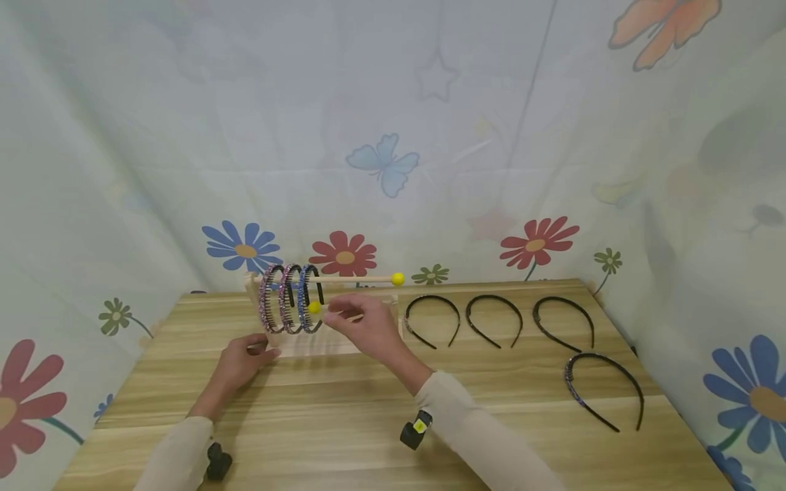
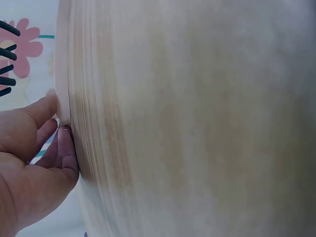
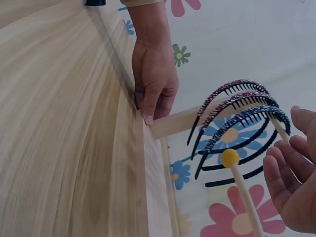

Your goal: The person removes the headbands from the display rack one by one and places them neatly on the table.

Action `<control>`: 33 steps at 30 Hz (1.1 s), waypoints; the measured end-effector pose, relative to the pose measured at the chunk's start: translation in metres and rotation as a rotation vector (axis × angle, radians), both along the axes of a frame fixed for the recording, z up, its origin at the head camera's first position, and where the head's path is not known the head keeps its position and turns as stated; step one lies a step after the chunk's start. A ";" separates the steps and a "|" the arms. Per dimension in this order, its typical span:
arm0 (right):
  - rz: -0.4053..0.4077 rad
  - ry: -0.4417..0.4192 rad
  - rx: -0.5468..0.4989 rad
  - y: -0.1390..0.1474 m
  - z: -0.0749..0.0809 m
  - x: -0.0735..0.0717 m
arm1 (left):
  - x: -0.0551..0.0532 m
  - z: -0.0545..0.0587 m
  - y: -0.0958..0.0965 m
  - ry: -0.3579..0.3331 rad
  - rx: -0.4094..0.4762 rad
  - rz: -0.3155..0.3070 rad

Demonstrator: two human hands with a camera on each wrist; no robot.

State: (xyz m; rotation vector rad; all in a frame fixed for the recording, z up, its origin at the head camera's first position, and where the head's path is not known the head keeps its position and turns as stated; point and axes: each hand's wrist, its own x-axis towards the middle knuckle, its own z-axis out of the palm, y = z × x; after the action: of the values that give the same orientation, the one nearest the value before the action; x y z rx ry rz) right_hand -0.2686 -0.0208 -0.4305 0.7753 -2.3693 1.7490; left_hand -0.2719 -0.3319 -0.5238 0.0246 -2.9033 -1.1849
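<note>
Beige sleeves (image 1: 491,436) lead to a left hand (image 1: 241,365) pinching the pale wooden rack (image 1: 319,346) and an empty right hand (image 1: 371,326) beside a blue-glittered black headband (image 1: 303,296), probably springy, best held mid-arch.

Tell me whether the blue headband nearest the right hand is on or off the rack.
On: the blue headband hangs on the upper wooden rod, which passes through its loop.
</note>
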 end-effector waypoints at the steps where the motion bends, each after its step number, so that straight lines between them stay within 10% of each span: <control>1: -0.001 -0.006 0.002 -0.003 -0.002 -0.001 | 0.000 0.000 0.000 -0.002 0.001 0.001; 33: 0.030 -0.064 0.061 -0.047 -0.012 -0.006 | 0.001 0.005 0.003 -0.027 0.008 0.015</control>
State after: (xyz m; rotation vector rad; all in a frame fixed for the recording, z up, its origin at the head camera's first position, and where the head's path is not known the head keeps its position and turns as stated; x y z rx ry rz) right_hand -0.2748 -0.0674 -0.4424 0.7786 -2.4751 1.7461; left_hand -0.2707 -0.3293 -0.5191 0.0621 -2.9160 -1.2035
